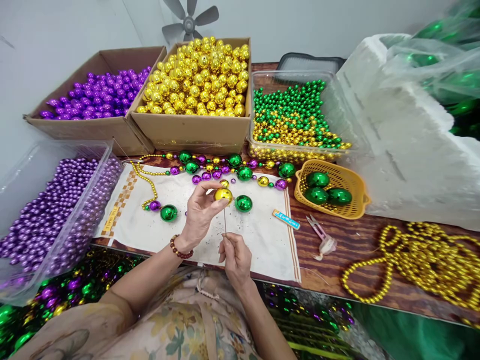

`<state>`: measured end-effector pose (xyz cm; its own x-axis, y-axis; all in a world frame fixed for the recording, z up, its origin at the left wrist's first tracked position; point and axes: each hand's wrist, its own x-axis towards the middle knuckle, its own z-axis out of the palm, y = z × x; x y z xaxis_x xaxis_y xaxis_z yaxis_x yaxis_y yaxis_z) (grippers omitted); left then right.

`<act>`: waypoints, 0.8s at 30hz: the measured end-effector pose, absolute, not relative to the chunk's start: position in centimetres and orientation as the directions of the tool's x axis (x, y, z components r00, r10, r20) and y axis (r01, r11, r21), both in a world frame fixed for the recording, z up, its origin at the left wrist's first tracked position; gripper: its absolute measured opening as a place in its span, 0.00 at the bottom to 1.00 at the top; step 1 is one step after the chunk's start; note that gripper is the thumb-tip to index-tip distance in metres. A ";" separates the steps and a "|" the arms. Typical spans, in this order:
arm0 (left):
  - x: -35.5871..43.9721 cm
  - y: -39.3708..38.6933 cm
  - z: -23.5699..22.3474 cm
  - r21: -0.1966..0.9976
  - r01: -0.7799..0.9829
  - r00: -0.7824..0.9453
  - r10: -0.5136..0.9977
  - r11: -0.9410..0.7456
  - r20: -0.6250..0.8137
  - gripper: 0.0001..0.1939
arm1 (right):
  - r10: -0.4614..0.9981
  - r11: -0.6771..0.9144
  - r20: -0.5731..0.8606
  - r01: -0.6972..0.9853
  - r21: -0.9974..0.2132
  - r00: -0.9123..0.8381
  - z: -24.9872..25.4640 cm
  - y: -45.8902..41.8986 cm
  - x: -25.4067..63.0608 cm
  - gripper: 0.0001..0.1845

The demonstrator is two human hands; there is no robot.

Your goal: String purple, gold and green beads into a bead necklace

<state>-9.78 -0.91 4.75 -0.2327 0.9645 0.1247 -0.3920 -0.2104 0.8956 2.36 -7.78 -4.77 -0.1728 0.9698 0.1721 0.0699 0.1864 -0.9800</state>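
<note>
My left hand (200, 212), with a beaded bracelet at the wrist, pinches a shiny gold ball bead (223, 196) above a white cloth (258, 245). From below, a thin needle-like rod (225, 222) points up to that bead. Its lower end is in the closed fingers of my right hand (236, 257); whether its tip is inside the bead is hidden. A loose large green bead (243, 203) lies just right of the gold one. Behind my hands, a strung garland of green, purple and gold beads (235, 160) stretches across the cloth, and its left end carries a green bead (168, 213).
Cardboard boxes of purple beads (108, 95) and gold beads (198, 75) stand behind, beside a clear bin (292, 147) of small green and gold beads. Right are a yellow basket (330, 212), thread snips (320, 235) and gold bead strands (431, 265). A purple-bead bin (48, 225) sits left.
</note>
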 end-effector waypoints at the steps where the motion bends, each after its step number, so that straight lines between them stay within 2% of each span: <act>1: -9.8 -1.0 4.7 0.894 -0.391 -0.232 0.963 -0.221 0.136 0.16 | 0.969 0.195 0.182 0.067 -0.979 -0.166 -4.9 -7.8 2.3 0.09; 8: -10.2 -0.8 4.5 0.905 -0.349 -0.198 0.963 -0.244 0.184 0.15 | 0.936 0.305 0.286 0.069 -0.950 -0.204 -4.7 -7.4 2.0 0.07; 13: -10.8 0.5 4.9 0.880 -0.418 -0.226 0.964 -0.227 0.141 0.15 | 0.920 0.334 0.300 0.105 -0.937 -0.251 -5.2 -7.9 2.2 0.07; 24: -10.2 0.1 5.1 0.851 -0.505 -0.129 0.987 -0.146 0.093 0.16 | 0.942 0.319 0.303 0.102 -0.942 -0.141 -5.6 -8.2 1.8 0.08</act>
<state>-10.19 0.06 5.15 -0.1291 0.9873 0.0927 -0.5045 -0.1459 0.8510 1.75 -8.25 -5.58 -0.1414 0.9424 0.3033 0.1016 0.3186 -0.9424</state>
